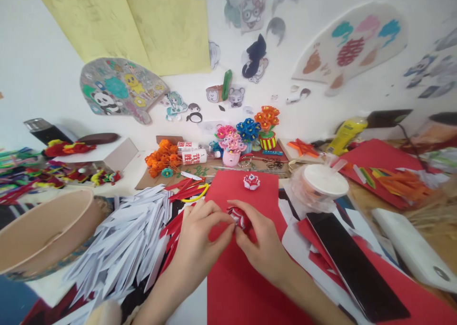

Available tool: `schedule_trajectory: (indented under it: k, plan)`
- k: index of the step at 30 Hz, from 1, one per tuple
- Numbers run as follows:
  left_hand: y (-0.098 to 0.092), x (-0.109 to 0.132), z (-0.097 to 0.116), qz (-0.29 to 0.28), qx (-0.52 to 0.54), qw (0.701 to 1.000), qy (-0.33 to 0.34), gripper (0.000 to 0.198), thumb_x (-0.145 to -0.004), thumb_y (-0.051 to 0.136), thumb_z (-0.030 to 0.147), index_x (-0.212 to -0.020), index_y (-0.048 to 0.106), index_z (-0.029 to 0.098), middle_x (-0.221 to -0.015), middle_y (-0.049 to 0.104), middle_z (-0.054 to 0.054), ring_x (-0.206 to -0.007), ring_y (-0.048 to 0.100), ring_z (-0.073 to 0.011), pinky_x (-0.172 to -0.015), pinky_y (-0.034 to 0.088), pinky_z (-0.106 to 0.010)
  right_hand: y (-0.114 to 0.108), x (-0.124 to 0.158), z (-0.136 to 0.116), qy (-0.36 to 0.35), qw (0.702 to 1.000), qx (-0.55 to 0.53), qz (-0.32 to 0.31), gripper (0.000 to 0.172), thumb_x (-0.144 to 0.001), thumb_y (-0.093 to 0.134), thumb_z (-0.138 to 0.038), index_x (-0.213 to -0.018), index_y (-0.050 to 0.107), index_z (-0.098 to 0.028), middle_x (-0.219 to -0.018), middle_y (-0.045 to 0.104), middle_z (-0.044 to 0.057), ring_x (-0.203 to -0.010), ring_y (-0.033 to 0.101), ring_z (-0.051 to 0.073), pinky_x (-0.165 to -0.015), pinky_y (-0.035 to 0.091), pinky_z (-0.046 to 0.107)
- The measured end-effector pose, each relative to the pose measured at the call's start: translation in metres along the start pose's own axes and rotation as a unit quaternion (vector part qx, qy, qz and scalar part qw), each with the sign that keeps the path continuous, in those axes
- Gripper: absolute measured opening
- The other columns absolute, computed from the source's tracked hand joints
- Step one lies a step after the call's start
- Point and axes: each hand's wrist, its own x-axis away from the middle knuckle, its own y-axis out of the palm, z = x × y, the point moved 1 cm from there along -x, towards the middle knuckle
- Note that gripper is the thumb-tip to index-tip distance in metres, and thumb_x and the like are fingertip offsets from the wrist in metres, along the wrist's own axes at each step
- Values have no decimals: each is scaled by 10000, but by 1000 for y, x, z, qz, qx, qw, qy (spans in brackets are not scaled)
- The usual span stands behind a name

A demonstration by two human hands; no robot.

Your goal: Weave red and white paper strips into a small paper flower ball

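A small red-and-white folded piece (238, 217) sits between the fingertips of both hands, above a red sheet (246, 287). The right hand (259, 232) grasps it from the right, its forefinger curving over the top and its thumb underneath, while the left hand (205, 222) pinches its left edge between thumb and forefinger. Just beyond the fingers, a similar red-and-white rosette (252, 182) rests near the far end of the sheet. Beside the left forearm spreads a big heap of folded white strips (121, 239), with red strips (185, 190) and a yellow loop (196, 194) at its far side. Farther left stands a round, pale basin (46, 229). To the right of the hands are a white-lidded cup (326, 179) in crumpled clear plastic and a long black device (357, 265), lying slantwise over red and white paper. Behind the sheet, pots of pink (231, 158), blue (248, 132) and orange flowers (267, 122) stand close together, near a bunch of loose orange blooms (162, 158). Cut-out drawings (253, 60) dot the white wall.
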Motion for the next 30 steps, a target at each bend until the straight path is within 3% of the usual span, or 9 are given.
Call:
schedule_trajectory:
  k: [10,14,19,30]
  plan:
    - [-2,-5,2,-34,32,999,-20,114,-862,632,175,-806,705,243,-816,666,15,-787,576,-178,-716,316,-331,-1,2,2,43,999,11,-1,646,-795,524,-134,-1423,387,-198,-1118,676,80,-925,660,213,-858,522,334]
    - [-1,-2,2,1,-8,1000,19,115,-877,619,162,-831,703,226,-795,644,13,-746,553,-170,-684,279,-326,-1,2,4,22,1000,-20,3,745,-791,526,-126,-1484,272,-229,-1048,688,34,-823,662,170,-791,535,297]
    - [3,2,1,45,-47,996,66,104,-846,646,129,-842,707,213,-762,622,9,-718,535,-170,-652,252,-316,0,1,5,9,999,-30,11,783,-805,517,-142,-1510,192,-244,-1121,669,39,-951,669,178,-884,514,323]
    - [3,-2,-1,11,2,1000,12,127,-793,742,125,-759,729,246,-729,652,43,-696,553,-157,-677,269,-321,-3,1,2,43,999,-30,-11,876,-780,513,-145,-1539,87,-245,-1130,674,52,-882,666,187,-830,518,344]
